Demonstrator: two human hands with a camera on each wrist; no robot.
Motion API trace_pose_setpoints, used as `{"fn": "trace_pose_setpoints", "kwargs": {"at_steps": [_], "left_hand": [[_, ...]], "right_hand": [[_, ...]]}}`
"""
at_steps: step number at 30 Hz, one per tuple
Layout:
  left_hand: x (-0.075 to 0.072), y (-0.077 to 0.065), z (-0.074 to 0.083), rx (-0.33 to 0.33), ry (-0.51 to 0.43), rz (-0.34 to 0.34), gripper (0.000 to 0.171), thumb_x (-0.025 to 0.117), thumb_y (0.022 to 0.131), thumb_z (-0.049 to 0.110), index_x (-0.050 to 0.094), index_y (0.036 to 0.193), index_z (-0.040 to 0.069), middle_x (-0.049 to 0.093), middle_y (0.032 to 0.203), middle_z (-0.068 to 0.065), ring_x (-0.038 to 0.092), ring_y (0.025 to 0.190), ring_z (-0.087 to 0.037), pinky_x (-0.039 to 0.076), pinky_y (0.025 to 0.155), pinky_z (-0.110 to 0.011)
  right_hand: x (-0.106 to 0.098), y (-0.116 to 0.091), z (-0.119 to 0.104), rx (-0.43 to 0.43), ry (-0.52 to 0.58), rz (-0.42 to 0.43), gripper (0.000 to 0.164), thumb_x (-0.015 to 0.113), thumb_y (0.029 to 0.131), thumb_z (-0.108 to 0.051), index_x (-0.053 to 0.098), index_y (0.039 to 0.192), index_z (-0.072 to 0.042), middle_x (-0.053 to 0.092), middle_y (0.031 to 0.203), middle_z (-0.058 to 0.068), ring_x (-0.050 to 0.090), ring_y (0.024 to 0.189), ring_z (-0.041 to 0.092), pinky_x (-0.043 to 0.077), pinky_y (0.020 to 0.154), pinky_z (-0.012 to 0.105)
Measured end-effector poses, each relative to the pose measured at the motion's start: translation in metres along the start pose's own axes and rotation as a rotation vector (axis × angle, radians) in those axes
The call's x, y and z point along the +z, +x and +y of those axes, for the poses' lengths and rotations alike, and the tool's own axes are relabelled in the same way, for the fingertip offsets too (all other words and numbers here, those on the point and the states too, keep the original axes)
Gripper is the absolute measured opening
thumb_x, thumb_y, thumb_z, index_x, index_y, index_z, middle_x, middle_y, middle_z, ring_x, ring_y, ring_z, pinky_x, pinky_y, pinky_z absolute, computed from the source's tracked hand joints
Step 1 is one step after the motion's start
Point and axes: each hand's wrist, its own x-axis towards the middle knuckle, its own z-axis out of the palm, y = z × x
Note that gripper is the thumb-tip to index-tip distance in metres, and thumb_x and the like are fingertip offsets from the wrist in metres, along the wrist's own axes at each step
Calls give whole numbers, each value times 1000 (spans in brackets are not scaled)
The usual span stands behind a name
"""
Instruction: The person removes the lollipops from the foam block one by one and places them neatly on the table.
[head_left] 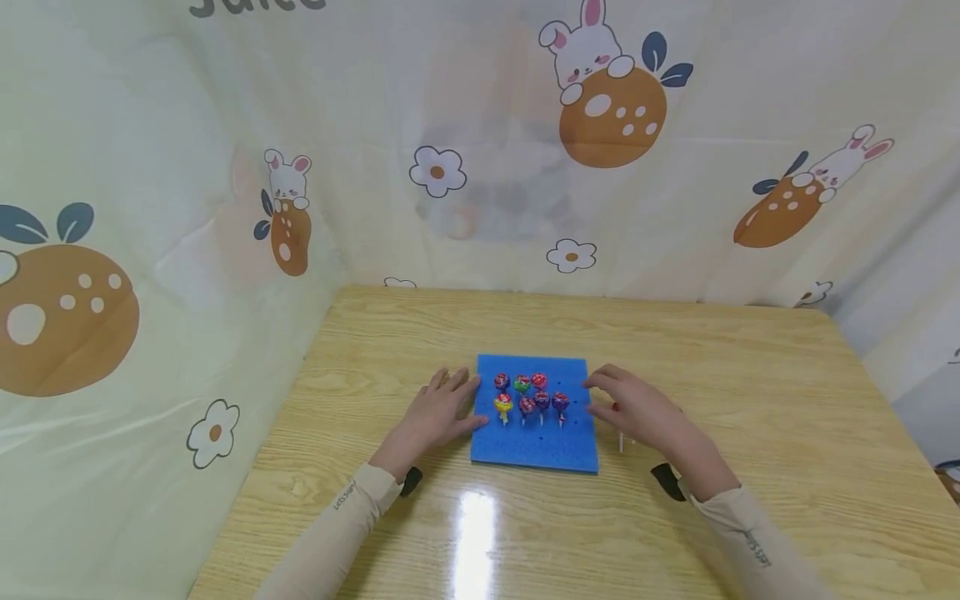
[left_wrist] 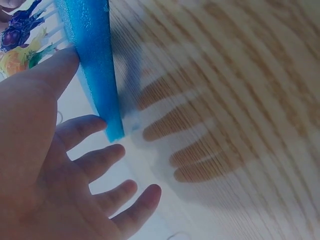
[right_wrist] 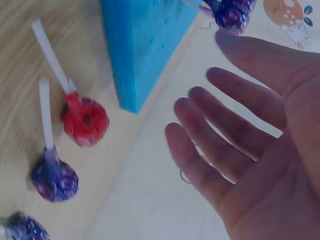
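A blue foam board (head_left: 536, 450) lies on the table, with several wrapped lollipops standing in it by their sticks, among them a yellow one (head_left: 503, 403) and a green one (head_left: 522, 383). My left hand (head_left: 435, 412) is at the board's left edge. In the left wrist view its thumb overlaps the top edge, and its fingers are spread by the corner. Across the board, my right hand (head_left: 637, 407) hovers by the right edge, fingers extended and holding nothing. Beneath it, a red lollipop (right_wrist: 86, 120) and a purple lollipop (right_wrist: 55, 180) lie loose on the table.
Another dark-wrapped lollipop (right_wrist: 27, 227) is partly visible beside the loose ones. Small holes dot the foam around the standing sticks. The wood-grain table (head_left: 375, 333) meets a printed curtain (head_left: 495, 250) at the back and left.
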Motion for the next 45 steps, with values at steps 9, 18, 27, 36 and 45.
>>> {"fn": "trace_pose_setpoints", "kwargs": {"at_steps": [9, 18, 27, 36, 45], "left_hand": [[4, 2, 0, 5, 8, 0, 78, 55, 97, 60, 31, 159, 20, 24, 167, -10, 16, 154, -43, 27, 118, -66], [4, 3, -1, 8, 2, 17, 78, 56, 97, 59, 32, 159, 19, 24, 167, -10, 16, 154, -43, 27, 118, -66], [5, 4, -1, 0, -3, 12, 78, 56, 97, 59, 32, 159, 19, 24, 167, -10, 16, 154, -42, 26, 118, -66], [3, 5, -1, 3, 8, 17, 78, 56, 97, 59, 32, 159, 19, 25, 167, -9, 17, 154, -42, 28, 118, -65], [5, 5, -2, 3, 8, 11, 78, 55, 96, 60, 32, 159, 19, 25, 167, -9, 18, 154, -42, 28, 118, -65]], "right_hand": [[21, -1, -12, -56, -46, 84, 46, 73, 93, -28, 62, 133, -9, 61, 132, 14, 62, 120, 33, 57, 94, 50], [37, 5, -18, -236, -101, 286, 42, 80, 87, -21, 66, 123, -6, 65, 120, 8, 67, 106, 24, 59, 86, 42], [44, 7, -12, -211, -119, 280, 41, 80, 88, -23, 64, 123, -7, 65, 119, 7, 66, 106, 23, 59, 87, 42], [43, 9, -13, -213, -113, 285, 36, 80, 88, -20, 64, 119, -9, 64, 117, 6, 66, 106, 23, 59, 87, 42], [40, 10, -16, -217, -121, 290, 36, 80, 87, -20, 65, 118, -10, 65, 117, 6, 66, 105, 23, 59, 86, 41]]}}
